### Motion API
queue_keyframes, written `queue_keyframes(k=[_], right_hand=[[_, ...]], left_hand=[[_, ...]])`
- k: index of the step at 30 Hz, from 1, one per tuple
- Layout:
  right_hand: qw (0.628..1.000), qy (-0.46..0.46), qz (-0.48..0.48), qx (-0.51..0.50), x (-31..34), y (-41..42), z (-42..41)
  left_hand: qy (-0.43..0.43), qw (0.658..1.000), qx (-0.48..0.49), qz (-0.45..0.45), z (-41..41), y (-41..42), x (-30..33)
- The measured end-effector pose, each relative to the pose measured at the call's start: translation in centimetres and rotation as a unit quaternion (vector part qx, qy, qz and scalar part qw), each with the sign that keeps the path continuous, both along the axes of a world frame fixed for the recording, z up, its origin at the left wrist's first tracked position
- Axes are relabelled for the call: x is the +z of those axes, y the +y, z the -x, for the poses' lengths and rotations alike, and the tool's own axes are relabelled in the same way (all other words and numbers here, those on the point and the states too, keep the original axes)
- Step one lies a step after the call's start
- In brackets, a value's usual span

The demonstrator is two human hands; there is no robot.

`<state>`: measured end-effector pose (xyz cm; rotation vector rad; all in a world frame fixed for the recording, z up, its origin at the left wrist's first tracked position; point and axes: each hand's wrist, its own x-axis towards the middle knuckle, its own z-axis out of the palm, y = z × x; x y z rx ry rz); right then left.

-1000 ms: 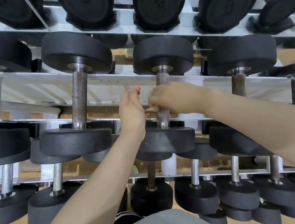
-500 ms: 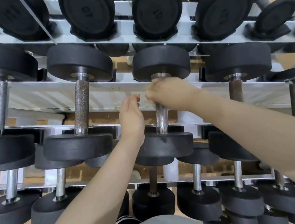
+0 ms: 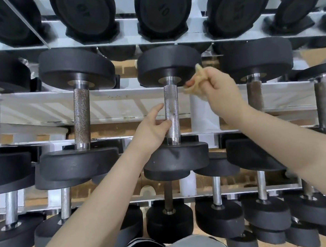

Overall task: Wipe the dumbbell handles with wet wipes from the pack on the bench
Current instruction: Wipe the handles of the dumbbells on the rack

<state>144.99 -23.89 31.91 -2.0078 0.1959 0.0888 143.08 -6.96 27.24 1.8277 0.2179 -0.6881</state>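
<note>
- Pinching a crumpled yellowish wipe (image 3: 196,83), right hand (image 3: 218,92) sits at 2 o'clock off the handle (image 3: 172,112).
- Left hand (image 3: 150,127) loosely open, fingertips touching the handle's lower part.

I see the dumbbell (image 3: 171,110) lying across the white rack's middle tier, its knurled silver handle (image 3: 171,113) bare between two black round heads. The crumpled, yellowish wet wipe (image 3: 197,83) sits just right of the handle's far end.
</note>
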Motion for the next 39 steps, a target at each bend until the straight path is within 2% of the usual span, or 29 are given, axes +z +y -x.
queue_keyframes(k=[1, 3, 6, 8, 10, 12, 15, 17, 18, 19, 21, 22, 24, 26, 29, 32, 35, 37, 39], right_hand=[[0.997, 0.030, -0.006, -0.068, -0.6, 0.4, -0.3], [0.981, 0.125, -0.072, -0.132, -2.0, 1.8, -0.5], [0.944, 0.199, -0.225, -0.136, -2.6, 3.5, -1.2], [0.938, 0.200, -0.245, -0.144, -2.7, 3.5, -1.4], [0.943, 0.236, -0.196, -0.127, -3.0, 3.0, -0.3], [0.953, 0.296, -0.050, -0.041, -3.3, 2.5, 1.7], [0.925, 0.345, 0.103, 0.117, -2.8, 2.7, 2.9], [0.909, 0.336, 0.179, 0.170, -2.2, 2.7, 2.0], [0.913, 0.320, 0.193, 0.163, -2.0, 2.6, 1.5], [0.929, 0.295, 0.182, 0.129, -1.9, 2.4, 1.0], [0.976, 0.186, 0.109, 0.016, -1.9, 1.8, 0.1], [0.989, 0.123, 0.073, -0.028, -1.9, 1.7, -0.4], [0.997, 0.035, 0.050, -0.056, -1.9, 2.1, -1.1], [0.997, 0.002, 0.073, -0.026, -2.4, 3.4, -1.1], [0.981, -0.023, 0.170, 0.085, -3.8, 4.4, 0.5], [0.961, -0.005, 0.190, 0.203, -3.7, 3.4, 2.4], [0.930, 0.110, 0.175, 0.302, -2.2, 2.3, 3.2], [0.951, 0.161, 0.123, 0.235, -1.8, 1.4, 2.5], [0.986, 0.155, -0.005, 0.056, -2.1, 0.5, 1.4]], left_hand=[[0.002, 1.000, -0.009, 0.003, 0.0, 0.0, 0.1], [-0.010, 1.000, -0.011, 0.011, 0.2, -0.1, 0.3], [-0.033, 0.999, 0.000, 0.018, 0.5, -0.2, 0.5], [-0.031, 0.999, 0.004, 0.023, 0.4, -0.3, 0.4], [-0.025, 0.999, 0.010, 0.030, 0.3, -0.2, 0.1], [-0.025, 0.999, 0.018, 0.039, 0.3, -0.3, -0.2], [-0.031, 0.999, 0.010, 0.024, 0.3, -0.3, -0.2], [-0.036, 0.999, 0.003, 0.018, 0.3, -0.3, -0.3], [-0.037, 0.999, 0.003, 0.018, 0.3, -0.3, -0.4], [-0.036, 0.999, 0.003, 0.019, 0.3, -0.3, -0.5], [-0.032, 0.999, 0.006, 0.027, 0.3, -0.1, -0.7], [-0.031, 0.999, 0.004, 0.029, 0.2, 0.0, -0.8], [-0.033, 0.999, -0.003, 0.026, 0.2, 0.0, -0.9], [-0.036, 0.999, 0.001, 0.026, 0.3, 0.0, -1.0], [-0.044, 0.998, 0.011, 0.037, 0.3, 0.0, -1.4], [-0.030, 0.999, 0.007, 0.045, 0.2, 0.1, -1.6], [-0.016, 0.999, 0.016, 0.035, 0.1, 0.1, -1.5], [-0.019, 0.999, 0.016, 0.027, 0.1, 0.1, -1.7], [-0.022, 0.999, 0.014, 0.024, 0.1, 0.1, -1.8]])
